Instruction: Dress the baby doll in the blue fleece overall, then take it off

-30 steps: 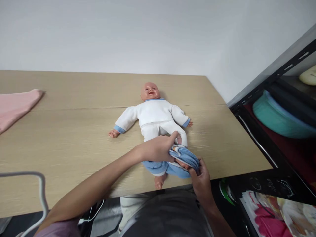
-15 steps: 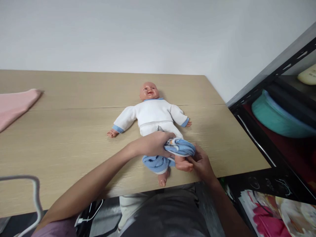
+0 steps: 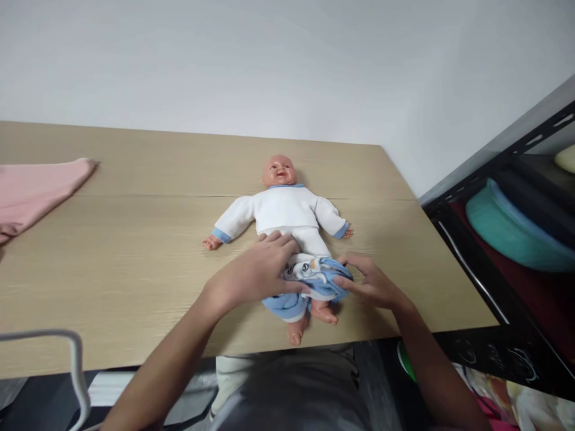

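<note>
A baby doll [image 3: 284, 209] in a white top and white trousers lies face up on the wooden table [image 3: 135, 251], its bare feet toward me. Bunched blue trousers [image 3: 314, 284] with a cartoon print are gathered around its lower legs. My left hand [image 3: 256, 269] grips the left side of the blue fabric, fingers curled over the doll's thigh. On the other side my right hand [image 3: 366, 284] pinches the fabric's right edge beside the doll's leg.
A pink cloth [image 3: 31, 191] lies at the table's far left. A white hanger [image 3: 54, 359] sticks up at the lower left. A black metal shelf [image 3: 507, 197] with a teal bowl [image 3: 516, 230] stands to the right.
Both hands have drawn the blue trousers further up the doll's legs, and both feet now show below the fabric. My right hand moved from the foot up to the trouser edge.
</note>
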Available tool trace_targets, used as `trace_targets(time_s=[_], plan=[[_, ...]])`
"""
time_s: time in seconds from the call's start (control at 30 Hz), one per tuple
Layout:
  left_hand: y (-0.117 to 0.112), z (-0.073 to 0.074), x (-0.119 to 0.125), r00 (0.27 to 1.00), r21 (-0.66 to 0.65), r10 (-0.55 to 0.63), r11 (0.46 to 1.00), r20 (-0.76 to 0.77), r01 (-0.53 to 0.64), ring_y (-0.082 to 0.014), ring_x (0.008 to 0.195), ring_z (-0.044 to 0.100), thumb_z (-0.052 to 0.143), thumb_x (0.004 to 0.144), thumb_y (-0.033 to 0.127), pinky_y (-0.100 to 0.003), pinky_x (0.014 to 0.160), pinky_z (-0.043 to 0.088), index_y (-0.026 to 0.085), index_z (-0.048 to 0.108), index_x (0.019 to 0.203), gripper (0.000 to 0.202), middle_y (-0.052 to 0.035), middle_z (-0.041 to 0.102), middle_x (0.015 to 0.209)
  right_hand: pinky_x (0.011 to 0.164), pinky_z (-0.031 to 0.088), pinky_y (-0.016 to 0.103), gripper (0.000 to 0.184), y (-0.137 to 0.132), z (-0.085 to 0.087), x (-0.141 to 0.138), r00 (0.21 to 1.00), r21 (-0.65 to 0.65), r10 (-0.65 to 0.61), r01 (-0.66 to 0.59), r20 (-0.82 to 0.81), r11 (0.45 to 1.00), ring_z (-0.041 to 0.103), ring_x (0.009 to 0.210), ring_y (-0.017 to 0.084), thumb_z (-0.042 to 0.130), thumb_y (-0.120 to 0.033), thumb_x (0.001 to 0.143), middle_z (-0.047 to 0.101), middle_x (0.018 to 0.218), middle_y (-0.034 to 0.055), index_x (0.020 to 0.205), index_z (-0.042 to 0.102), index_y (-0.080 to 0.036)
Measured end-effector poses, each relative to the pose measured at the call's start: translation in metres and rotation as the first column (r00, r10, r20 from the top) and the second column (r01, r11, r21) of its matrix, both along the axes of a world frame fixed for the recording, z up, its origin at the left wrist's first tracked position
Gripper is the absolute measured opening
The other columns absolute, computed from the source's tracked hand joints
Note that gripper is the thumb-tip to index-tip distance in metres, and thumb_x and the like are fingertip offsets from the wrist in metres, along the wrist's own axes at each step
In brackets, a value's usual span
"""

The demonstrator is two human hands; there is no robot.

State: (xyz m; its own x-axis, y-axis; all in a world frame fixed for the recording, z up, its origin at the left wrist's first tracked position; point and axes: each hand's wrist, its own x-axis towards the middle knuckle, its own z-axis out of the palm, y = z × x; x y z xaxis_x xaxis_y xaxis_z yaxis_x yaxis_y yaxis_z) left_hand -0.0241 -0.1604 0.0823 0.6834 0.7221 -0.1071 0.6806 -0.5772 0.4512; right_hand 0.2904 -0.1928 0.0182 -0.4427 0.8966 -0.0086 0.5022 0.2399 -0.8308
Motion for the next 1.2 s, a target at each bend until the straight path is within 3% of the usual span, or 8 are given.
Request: trace_targets(time_s=[0.17,0.3,0.5,0.67,0.8,0.9,1.07,1.2], plan=[[-0.034,-0.022,-0.033,0.956,-0.163,0.219,0.968,0.193,-0.189,-0.0317,0.129,0.058,0.074,0.104,0.06,-0.043,0.108,0.05,0.024,0.066,0.118,0.04,-0.008,0.066,0.132,0.085,0.057,0.031,0.034,0.029,-0.001,-0.003,0.988,-0.163,0.05,-0.073,-0.146,0.984,0.069,0.095,0.021,0.077,-0.054,0.102,0.074,0.105,0.0016,0.11,0.074,-0.022],[-0.059,-0.048,-0.046,0.848,-0.247,0.418,0.903,0.326,-0.351,-0.0309,0.139,0.057,0.069,0.108,0.052,-0.047,0.122,0.046,0.025,0.066,0.122,0.03,-0.0093,0.063,0.145,0.091,0.057,0.031,0.032,0.046,-0.017,-0.007,0.972,-0.14,0.054,-0.087,-0.229,0.986,0.068,0.098,0.019,0.078,-0.052,0.102,0.071,0.105,0.0012,0.112,0.072,-0.022],[-0.071,-0.069,-0.05,0.755,-0.413,0.507,0.845,0.416,-0.339,-0.0306,0.128,0.066,0.069,0.107,0.048,-0.049,0.115,0.055,0.026,0.062,0.131,0.033,-0.0101,0.069,0.134,0.099,0.059,0.039,0.037,0.059,-0.034,-0.014,0.975,-0.06,0.055,-0.07,-0.213,0.996,0.07,0.112,0.025,0.076,-0.051,0.103,0.073,0.116,0.0067,0.128,0.071,-0.024],[-0.066,-0.083,-0.047,0.746,-0.317,0.446,0.892,0.494,-0.324,-0.0329,0.143,0.06,0.066,0.107,0.044,-0.05,0.125,0.048,0.027,0.067,0.123,0.023,-0.0117,0.062,0.149,0.111,0.053,0.044,0.023,0.056,-0.022,-0.012,0.974,0.125,0.21,-0.199,-0.081,0.972,0.066,0.117,0.028,0.081,-0.045,0.1,0.067,0.121,0.0084,0.11,0.074,-0.025],[-0.059,-0.087,-0.046,0.747,-0.19,0.408,0.912,0.525,-0.365,-0.0353,0.159,0.046,0.064,0.108,0.043,-0.052,0.133,0.038,0.028,0.065,0.125,0.023,-0.0107,0.052,0.166,0.099,0.057,0.039,0.023,0.055,-0.027,-0.013,0.97,0.077,0.143,-0.13,-0.195,0.989,0.068,0.107,0.025,0.075,-0.047,0.105,0.069,0.114,0.0065,0.113,0.069,-0.027],[-0.048,-0.088,-0.046,0.714,-0.243,0.432,0.902,0.551,-0.358,-0.0318,0.144,0.059,0.058,0.112,0.044,-0.049,0.125,0.046,0.027,0.063,0.128,0.024,-0.009,0.065,0.151,0.085,0.057,0.033,0.028,0.061,-0.041,-0.02,0.963,-0.028,0.036,-0.045,-0.267,0.999,0.068,0.094,0.021,0.071,-0.054,0.107,0.069,0.105,0.0031,0.116,0.066,-0.028],[-0.029,-0.092,-0.044,0.632,-0.359,0.55,0.835,0.545,-0.417,-0.0272,0.103,0.069,0.055,0.111,0.047,-0.039,0.089,0.058,0.024,0.057,0.107,0.023,-0.0048,0.069,0.105,0.098,0.057,0.037,0.026,0.068,-0.052,-0.034,0.963,0.013,0.018,-0.015,-0.269,1.0,0.07,0.108,0.024,0.071,-0.052,0.106,0.072,0.113,0.005,0.117,0.067,-0.028],[-0.026,-0.09,-0.046,0.661,-0.263,0.46,0.887,0.594,-0.38,-0.0304,0.128,0.066,0.063,0.108,0.047,-0.047,0.114,0.053,0.025,0.063,0.123,0.027,-0.0096,0.069,0.131,0.105,0.056,0.043,0.021,0.062,-0.042,-0.038,0.985,0.213,0.052,-0.017,-0.164,0.977,0.069,0.113,0.028,0.075,-0.038,0.101,0.07,0.117,0.0078,0.118,0.067,-0.026]])
